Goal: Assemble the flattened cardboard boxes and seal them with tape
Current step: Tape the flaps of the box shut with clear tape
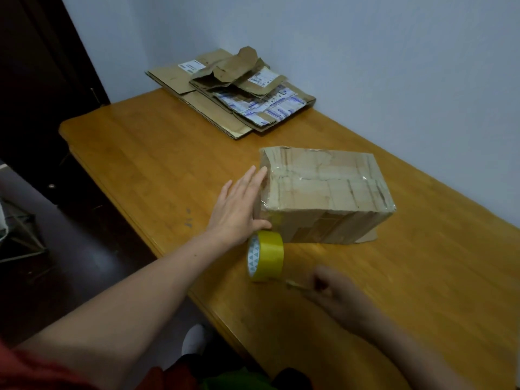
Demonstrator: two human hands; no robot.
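Wooden surface (157, 164), pale wall. Box (323, 190) mid-surface, tape roll (267, 256) upright just before it. Left hand (239, 206) flat, fingers straight, against box end; right hand (340, 294) curled round small blurred tool (294, 285). Suggest smoothing tape outward, firmly

The counter (157, 164) in front of me is orange-brown wood with rounded corners, its far side against a pale wall (365, 66). At the far end lies a stack of flattened cardboard boxes (222, 114), several with white printed labels, torn flaps curling up on top. Near the middle sits an assembled cardboard box (323, 192), clear tape glossy along its top seam. A bit of cardboard (367, 237) pokes out beneath its right end. Just beside its near left corner a yellow tape roll (267, 256) stands on edge. A few dark marks (188, 218) spot the wood to my left.
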